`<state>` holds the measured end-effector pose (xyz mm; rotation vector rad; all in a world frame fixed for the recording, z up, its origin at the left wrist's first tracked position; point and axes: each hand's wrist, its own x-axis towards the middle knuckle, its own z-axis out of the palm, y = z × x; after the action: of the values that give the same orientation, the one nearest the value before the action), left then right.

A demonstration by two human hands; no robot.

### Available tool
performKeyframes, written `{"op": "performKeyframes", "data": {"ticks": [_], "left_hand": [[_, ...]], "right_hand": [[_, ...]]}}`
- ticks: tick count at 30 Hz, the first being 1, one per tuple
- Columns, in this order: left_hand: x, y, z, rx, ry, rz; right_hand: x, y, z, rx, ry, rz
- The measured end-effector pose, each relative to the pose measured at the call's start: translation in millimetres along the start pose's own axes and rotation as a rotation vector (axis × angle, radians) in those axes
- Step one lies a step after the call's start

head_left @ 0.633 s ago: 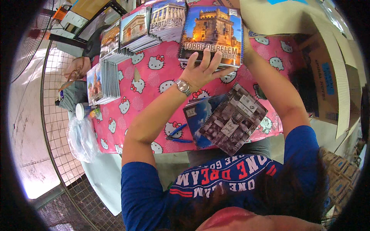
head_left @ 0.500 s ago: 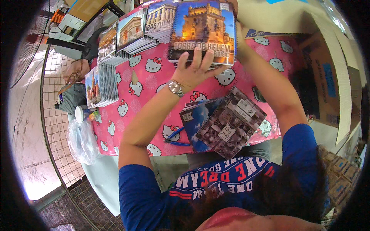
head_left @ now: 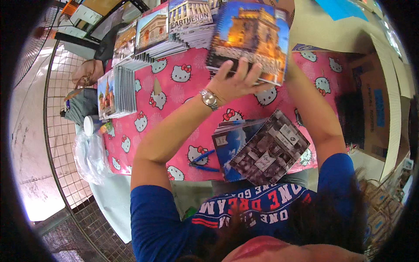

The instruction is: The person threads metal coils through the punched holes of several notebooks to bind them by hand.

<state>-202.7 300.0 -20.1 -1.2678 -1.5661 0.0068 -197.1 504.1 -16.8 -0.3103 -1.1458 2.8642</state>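
A small stack of spiral notebooks (head_left: pixel 251 37), its top cover picturing a lit stone tower, is tilted at the far middle of the table. My left hand (head_left: pixel 239 79) grips its near edge, fingers spread over the front cover. At the right edge is my right hand (head_left: pixel 291 67), closed on the same stack, its fingers mostly hidden behind it. Nearer my body, a notebook with a dark brown photo-patterned cover (head_left: pixel 270 150) lies slantwise over blue-covered notebooks (head_left: pixel 227 142). Blue-handled pliers (head_left: pixel 205 161) rest left of these.
Piles of spiral notebooks (head_left: pixel 152 32) line the far left of the pink cat-print tablecloth (head_left: pixel 174 115); another pile (head_left: pixel 118 94) stands nearer. A white-lidded jar (head_left: pixel 89 125) and clear plastic bag (head_left: pixel 89 157) sit at the left edge. A cardboard box (head_left: pixel 373 105) stands on the right.
The notebook stack has tilted clockwise and shifted right and slightly nearer in the picture, with both hands on it. The whole view has moved slightly; the table things lie as before.
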Motion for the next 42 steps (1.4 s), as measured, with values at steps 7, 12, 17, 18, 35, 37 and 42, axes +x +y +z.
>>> {"op": "performKeyframes", "data": {"ticks": [7,12,17,18,35,37,42], "left_hand": [[-40,46,-5,-0.176,-0.25,0.064],[-44,36,-8,-0.219,-0.26,0.153],[-10,-6,-25,-0.967,-0.373,0.139],[-6,-28,-15,-0.897,-0.539,0.018],[-41,-92,129,-0.43,-0.606,-0.527],[-43,-95,124,-0.496,-0.538,-0.681],[-20,-64,49,-1.271,-0.417,-1.288]], "right_hand": [[-27,14,-49,0.078,0.026,0.208],[-30,5,-47,-0.184,0.237,0.288],[-42,-4,-35,-0.034,0.312,0.214],[-44,-6,-40,0.011,0.344,0.225],[-49,-10,-18,-0.23,0.275,0.354],[-47,-9,-19,-0.231,0.279,0.354],[-46,2,-61,-0.123,0.285,0.258]]}}
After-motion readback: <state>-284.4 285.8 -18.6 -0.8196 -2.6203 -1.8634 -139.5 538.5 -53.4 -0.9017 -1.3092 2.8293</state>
